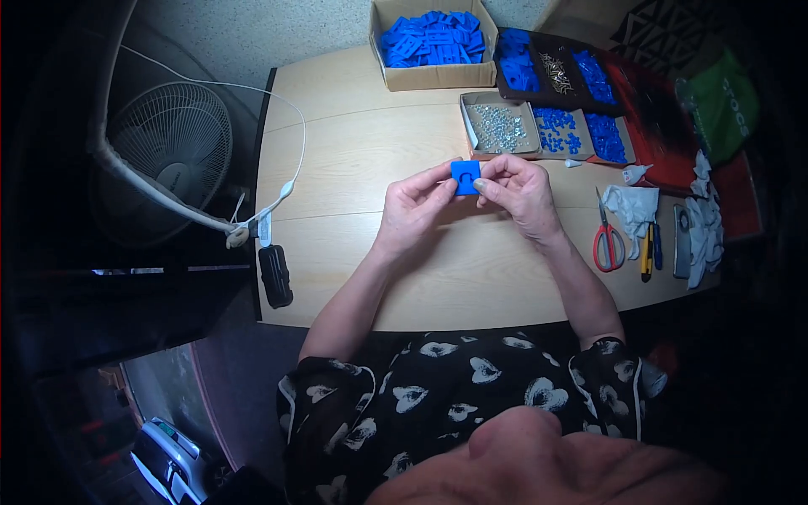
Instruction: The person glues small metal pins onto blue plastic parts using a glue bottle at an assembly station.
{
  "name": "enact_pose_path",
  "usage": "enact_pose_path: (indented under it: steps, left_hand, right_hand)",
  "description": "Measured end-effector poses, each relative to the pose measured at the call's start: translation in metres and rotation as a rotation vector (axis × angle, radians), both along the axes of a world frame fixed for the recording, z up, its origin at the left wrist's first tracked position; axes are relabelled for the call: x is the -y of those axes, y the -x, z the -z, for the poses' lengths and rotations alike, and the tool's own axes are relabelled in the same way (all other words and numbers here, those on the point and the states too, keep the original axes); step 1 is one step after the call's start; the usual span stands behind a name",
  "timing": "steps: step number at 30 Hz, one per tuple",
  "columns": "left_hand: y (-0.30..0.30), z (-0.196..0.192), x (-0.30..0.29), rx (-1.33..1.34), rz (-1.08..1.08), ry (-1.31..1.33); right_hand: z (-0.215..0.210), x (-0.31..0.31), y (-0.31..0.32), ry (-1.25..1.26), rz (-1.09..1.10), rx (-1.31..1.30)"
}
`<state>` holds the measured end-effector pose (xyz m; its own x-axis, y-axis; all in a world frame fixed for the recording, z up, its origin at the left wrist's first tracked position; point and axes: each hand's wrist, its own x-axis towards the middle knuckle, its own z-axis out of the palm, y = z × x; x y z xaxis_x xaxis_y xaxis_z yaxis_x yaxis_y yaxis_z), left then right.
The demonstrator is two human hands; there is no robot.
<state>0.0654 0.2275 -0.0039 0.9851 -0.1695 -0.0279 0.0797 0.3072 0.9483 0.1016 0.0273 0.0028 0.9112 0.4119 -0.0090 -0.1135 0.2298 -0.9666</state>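
Note:
A small square blue plastic part (465, 177) with a notch in its lower edge is held above the light wooden table (353, 151). My left hand (415, 204) pinches its left side with thumb and fingers. My right hand (516, 188) grips its right side the same way. Both hands hover over the middle of the table, just in front of a small cardboard tray of shiny metal bits (498, 126).
A cardboard box of blue parts (433, 38) stands at the back. Trays of blue pieces (581, 130) and dark trays (551, 71) sit back right. Red-handled scissors (607, 236), a cutter, a phone and white gloves (703, 227) lie right. A fan (172, 143) stands left.

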Motion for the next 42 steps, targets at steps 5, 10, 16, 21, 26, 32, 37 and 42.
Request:
enact_pose_path:
  steps: [5, 10, 16, 21, 26, 32, 37, 42]
  left_hand:
    - [-0.006, -0.005, 0.0, 0.095, -0.011, -0.016]
    - [-0.027, -0.051, -0.012, 0.174, -0.057, 0.026]
    - [-0.059, -0.104, -0.025, 0.304, -0.15, 0.0]
    - [-0.073, -0.118, -0.032, 0.298, -0.179, 0.074]
    - [-0.091, -0.112, -0.043, 0.23, -0.14, 0.088]
    - [-0.097, -0.11, -0.046, 0.235, -0.142, 0.088]
    - [-0.097, -0.105, -0.042, 0.273, -0.163, 0.078]
    - [-0.095, -0.103, -0.039, 0.273, -0.173, 0.091]
  right_hand:
    - [-0.014, 0.0, -0.005, 0.026, 0.005, 0.075]
    - [-0.064, -0.017, -0.03, 0.092, -0.001, 0.234]
    - [-0.107, -0.042, -0.069, 0.02, 0.01, 0.374]
    - [-0.124, -0.053, -0.088, -0.015, -0.027, 0.401]
    - [-0.123, -0.058, -0.105, 0.029, -0.051, 0.341]
    - [-0.121, -0.058, -0.114, 0.02, -0.081, 0.278]
    - [-0.119, -0.055, -0.115, 0.036, -0.072, 0.347]
    - [-0.118, -0.053, -0.111, 0.041, -0.051, 0.4]
